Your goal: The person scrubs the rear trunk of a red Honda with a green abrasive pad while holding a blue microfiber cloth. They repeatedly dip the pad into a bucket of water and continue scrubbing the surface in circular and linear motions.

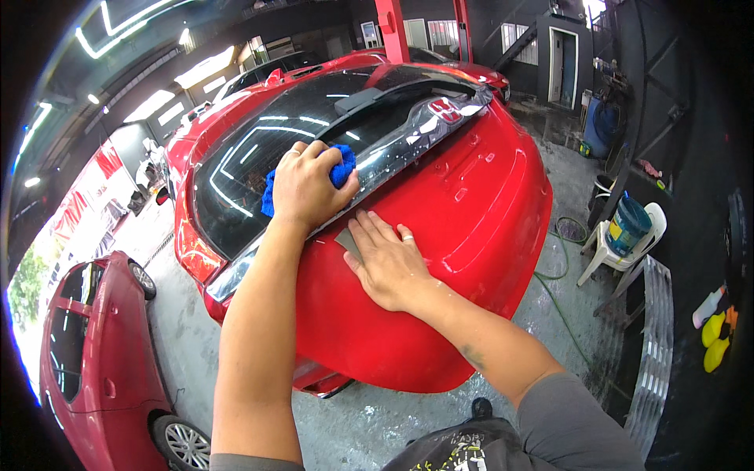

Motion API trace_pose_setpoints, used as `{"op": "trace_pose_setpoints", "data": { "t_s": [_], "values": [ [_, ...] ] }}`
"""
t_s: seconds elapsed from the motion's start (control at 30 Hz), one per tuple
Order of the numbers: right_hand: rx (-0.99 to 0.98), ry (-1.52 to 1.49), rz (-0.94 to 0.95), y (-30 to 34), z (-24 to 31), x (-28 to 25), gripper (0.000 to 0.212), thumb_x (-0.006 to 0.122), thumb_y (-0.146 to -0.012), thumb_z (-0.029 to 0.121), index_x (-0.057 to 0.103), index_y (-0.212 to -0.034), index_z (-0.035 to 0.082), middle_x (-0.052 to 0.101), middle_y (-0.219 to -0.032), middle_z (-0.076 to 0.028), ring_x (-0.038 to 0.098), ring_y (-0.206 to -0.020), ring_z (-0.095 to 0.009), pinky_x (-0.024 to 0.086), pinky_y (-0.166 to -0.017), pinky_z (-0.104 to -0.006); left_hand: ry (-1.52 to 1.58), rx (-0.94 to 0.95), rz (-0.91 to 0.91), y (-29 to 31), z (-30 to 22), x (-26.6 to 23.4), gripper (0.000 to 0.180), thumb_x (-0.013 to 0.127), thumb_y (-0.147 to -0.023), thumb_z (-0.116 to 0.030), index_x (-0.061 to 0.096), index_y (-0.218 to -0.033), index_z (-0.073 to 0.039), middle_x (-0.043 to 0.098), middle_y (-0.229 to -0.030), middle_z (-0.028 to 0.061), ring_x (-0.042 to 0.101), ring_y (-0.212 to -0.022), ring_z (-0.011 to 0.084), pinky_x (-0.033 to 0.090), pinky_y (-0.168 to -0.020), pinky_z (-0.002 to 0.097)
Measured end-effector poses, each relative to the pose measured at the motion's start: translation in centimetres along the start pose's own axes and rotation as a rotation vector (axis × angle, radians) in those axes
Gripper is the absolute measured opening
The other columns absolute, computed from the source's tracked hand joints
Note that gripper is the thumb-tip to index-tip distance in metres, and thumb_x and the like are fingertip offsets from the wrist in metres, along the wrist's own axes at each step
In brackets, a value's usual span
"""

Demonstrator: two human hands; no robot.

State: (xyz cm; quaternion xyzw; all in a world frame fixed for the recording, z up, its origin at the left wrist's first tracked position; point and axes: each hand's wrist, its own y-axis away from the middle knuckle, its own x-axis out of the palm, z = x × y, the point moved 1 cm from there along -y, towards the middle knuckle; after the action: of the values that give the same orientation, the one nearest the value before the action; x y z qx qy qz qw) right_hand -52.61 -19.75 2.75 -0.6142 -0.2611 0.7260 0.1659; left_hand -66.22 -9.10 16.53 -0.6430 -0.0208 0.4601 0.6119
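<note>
A red car's tailgate fills the middle, wet and glossy, below a dark rear window. A shiny trim strip with a red emblem runs between them. My left hand is closed around a bunched blue cloth, at the lower edge of the glass by the strip. Just below the strip, my right hand presses flat on the red panel, fingers together. A small grey piece of sandpaper sticks out between its thumb and fingers; the rest is hidden under the hand.
A dark red car stands at the left. On the right are a white plastic chair with a teal bucket, a metal ramp, and a green hose on the wet floor. A red post rises behind the car.
</note>
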Motion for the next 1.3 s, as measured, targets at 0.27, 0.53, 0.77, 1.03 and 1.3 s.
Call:
{"op": "trace_pose_setpoints", "data": {
  "t_s": [0.27,0.53,0.77,1.03,1.3],
  "values": [
    [0.108,0.102,0.155,-2.9,-4.6,-0.9,0.062,0.041,-0.12,0.045,0.052,-0.161,-0.001,0.049,-0.17,-0.027,0.042,-0.163,-0.039,0.039,-0.123,-0.074,-0.011,0.004,-0.03,0.1,0.1,-0.1,0.032,0.084,-0.088,-0.042,0.081,-0.095,-0.01,0.077,-0.102,0.0109,0.071,-0.102,0.035,0.059,-0.094,0.0477],
    [0.394,-0.149,0.041,-2.7,-10.0,-2.2,0.065,0.037,-0.121,0.047,0.045,-0.168,0.003,0.039,-0.18,-0.019,0.033,-0.169,-0.036,0.03,-0.132,-0.0703,-0.007,0.03,-0.03,-0.6,-0.7,-0.2,0.031,0.085,-0.089,-0.038,0.078,-0.093,-0.008,0.075,-0.105,0.0111,0.07,-0.104,0.0352,0.059,-0.094,0.0481],
    [0.018,-0.061,0.047,1.7,-3.8,-0.7,0.068,0.036,-0.121,0.051,0.046,-0.169,0.004,0.034,-0.183,-0.02,0.031,-0.17,-0.035,0.028,-0.132,-0.0693,-0.051,0.006,-0.009,0.1,-0.3,-0.2,0.03,0.085,-0.087,-0.039,0.08,-0.092,-0.009,0.075,-0.102,0.0103,0.07,-0.1,0.0344,0.059,-0.092,0.0478],
    [-0.115,-0.262,-0.024,4.2,-1.5,0.0,0.067,0.049,-0.116,0.048,0.046,-0.167,0.004,0.042,-0.177,-0.023,0.038,-0.167,-0.037,0.031,-0.132,-0.0673,-0.052,-0.019,0.014,-0.1,-0.8,0.0,0.029,0.086,-0.087,-0.037,0.079,-0.091,-0.009,0.076,-0.103,0.0097,0.07,-0.101,0.034,0.059,-0.092,0.0473],
    [0.053,-0.279,0.072,-1.9,-15.2,-3.2,0.061,0.046,-0.12,0.039,0.042,-0.172,0.008,0.037,-0.183,-0.015,0.034,-0.17,-0.029,0.022,-0.137,-0.0671,-0.15,-0.093,0.135,-0.4,-1.6,-0.4,0.033,0.083,-0.092,-0.041,0.076,-0.097,-0.009,0.072,-0.105,0.0136,0.068,-0.103,0.0388,0.055,-0.094,0.0501]
  ]
}}
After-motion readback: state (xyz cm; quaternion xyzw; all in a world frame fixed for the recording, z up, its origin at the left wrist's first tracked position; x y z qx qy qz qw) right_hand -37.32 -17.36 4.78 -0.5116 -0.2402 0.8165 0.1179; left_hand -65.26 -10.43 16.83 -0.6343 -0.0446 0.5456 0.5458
